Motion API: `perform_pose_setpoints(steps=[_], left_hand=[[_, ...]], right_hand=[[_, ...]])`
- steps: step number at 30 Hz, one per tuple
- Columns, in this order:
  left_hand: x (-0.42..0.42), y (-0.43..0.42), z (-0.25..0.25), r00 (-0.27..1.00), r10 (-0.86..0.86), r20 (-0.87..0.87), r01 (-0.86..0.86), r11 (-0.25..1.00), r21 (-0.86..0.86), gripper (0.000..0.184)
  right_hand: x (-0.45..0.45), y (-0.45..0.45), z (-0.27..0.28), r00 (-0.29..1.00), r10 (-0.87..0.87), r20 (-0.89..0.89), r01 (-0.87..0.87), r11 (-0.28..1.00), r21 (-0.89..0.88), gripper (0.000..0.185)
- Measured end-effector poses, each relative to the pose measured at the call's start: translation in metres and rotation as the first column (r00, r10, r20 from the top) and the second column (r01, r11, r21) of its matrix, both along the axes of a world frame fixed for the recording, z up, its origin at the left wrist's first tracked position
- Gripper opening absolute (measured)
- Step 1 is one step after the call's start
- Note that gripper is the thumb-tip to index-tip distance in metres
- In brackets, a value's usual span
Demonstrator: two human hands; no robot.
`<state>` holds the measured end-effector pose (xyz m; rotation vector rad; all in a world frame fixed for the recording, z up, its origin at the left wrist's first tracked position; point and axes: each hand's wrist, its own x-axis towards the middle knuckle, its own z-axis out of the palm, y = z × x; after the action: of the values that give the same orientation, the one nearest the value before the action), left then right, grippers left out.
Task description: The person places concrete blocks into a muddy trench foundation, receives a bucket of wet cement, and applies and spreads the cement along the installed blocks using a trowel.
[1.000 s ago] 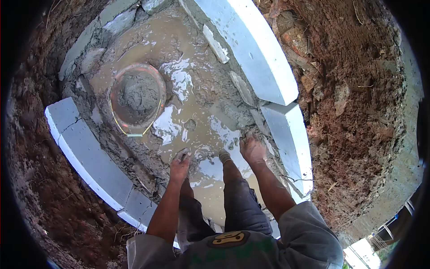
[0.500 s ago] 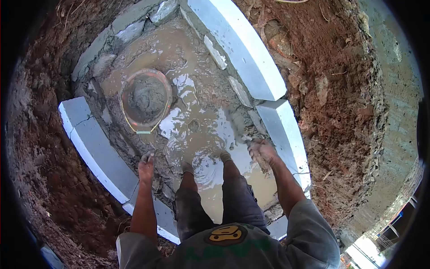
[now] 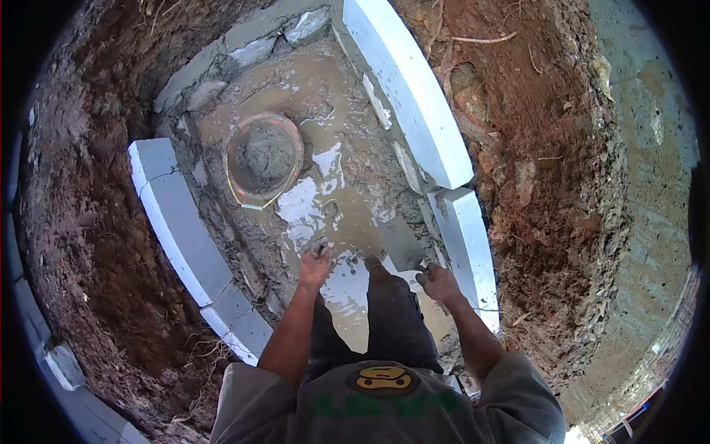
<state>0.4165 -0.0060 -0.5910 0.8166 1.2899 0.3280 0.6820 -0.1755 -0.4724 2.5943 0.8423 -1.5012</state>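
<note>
My right hand is closed around the handle of a trowel, whose broad grey blade points away from me over the muddy water beside the right-hand blocks. My left hand is in front of my legs, above the wet mud, with its fingers curled together; a small dark bit shows between them, too unclear to name. Ahead of it to the left, a round bucket of grey mortar stands in the mud, its wire handle with a pale grip folded down toward me.
Pale curved kerb blocks line the right side, and cracked ones the left. Stones set in mortar close the far end. Brown puddled water surrounds my feet. Red soil banks rise outside the blocks.
My left hand has moved right, from beside the left blocks to in front of my legs. My right hand and the trowel have come slightly nearer to me. The view has shifted left.
</note>
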Motion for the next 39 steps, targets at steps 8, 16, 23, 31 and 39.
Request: perform_pose_setpoints(steps=[8,16,23,31,39], left_hand=[[-0.028,0.035,0.036,0.980,0.191,-0.060,-0.178,0.967,0.182,0.032],[-0.101,0.084,-0.043,0.909,0.379,-0.176,-0.320,0.902,0.290,0.031],[-0.160,0.191,-0.161,0.580,0.779,0.237,-0.792,0.608,-0.058,0.039],[-0.163,0.228,-0.292,0.684,0.728,0.039,-0.706,0.675,-0.212,0.032],[-0.121,0.240,-0.234,0.822,0.564,0.073,-0.568,0.821,0.054,0.035]], right_hand=[[-0.022,0.134,-0.011,0.957,0.283,0.069,-0.291,0.919,0.265,0.031],[-0.071,0.337,-0.073,0.685,0.710,0.164,-0.720,0.694,0.001,0.035],[-0.140,0.480,-0.298,0.136,0.853,0.503,-0.930,0.284,-0.231,0.039],[-0.181,0.495,-0.327,0.256,0.954,0.154,-0.861,0.298,-0.413,0.019],[-0.182,0.470,-0.291,0.464,0.886,0.009,-0.852,0.449,-0.269,0.021]])
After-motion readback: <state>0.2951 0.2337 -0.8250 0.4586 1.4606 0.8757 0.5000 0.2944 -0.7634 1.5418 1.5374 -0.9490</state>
